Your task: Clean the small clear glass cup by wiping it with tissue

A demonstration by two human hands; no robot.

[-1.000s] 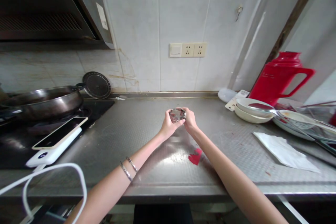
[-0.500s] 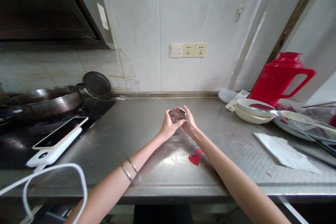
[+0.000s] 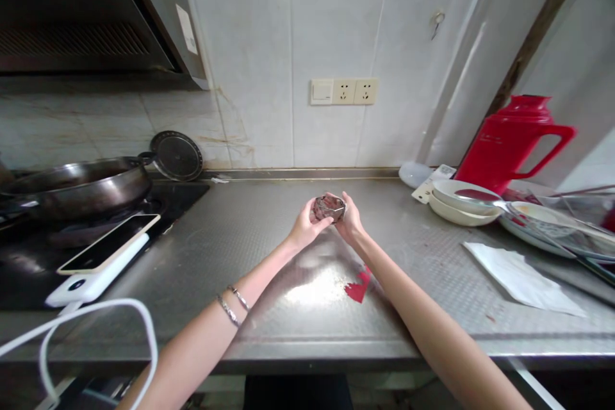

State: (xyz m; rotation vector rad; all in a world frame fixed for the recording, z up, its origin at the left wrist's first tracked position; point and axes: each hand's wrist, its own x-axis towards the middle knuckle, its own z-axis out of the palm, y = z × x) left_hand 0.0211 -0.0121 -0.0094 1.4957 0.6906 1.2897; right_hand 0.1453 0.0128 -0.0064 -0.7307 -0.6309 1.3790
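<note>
Over the middle of the steel counter, my left hand (image 3: 308, 227) and my right hand (image 3: 350, 218) are cupped around a small clear faceted glass object (image 3: 329, 208). My left fingers and thumb hold its left side, and my right fingers wrap its right side. It looks tilted, with its dark-edged rim toward the camera; its lower part is hidden by my hands. Below my right wrist, a torn red paper piece (image 3: 356, 288) lies flat on the counter (image 3: 269, 327).
At left are a pan (image 3: 91, 189) on the black stove, a phone (image 3: 113, 243), a white power bank (image 3: 98, 272) and its looping cable. At right stand bowls (image 3: 464, 208), a red thermos (image 3: 509, 141), plates with utensils, and a white napkin (image 3: 521, 277).
The glass object has turned and shifted slightly right in my hands. My left thumb has moved back a little to the left, and my right fingers have shifted slightly right.
</note>
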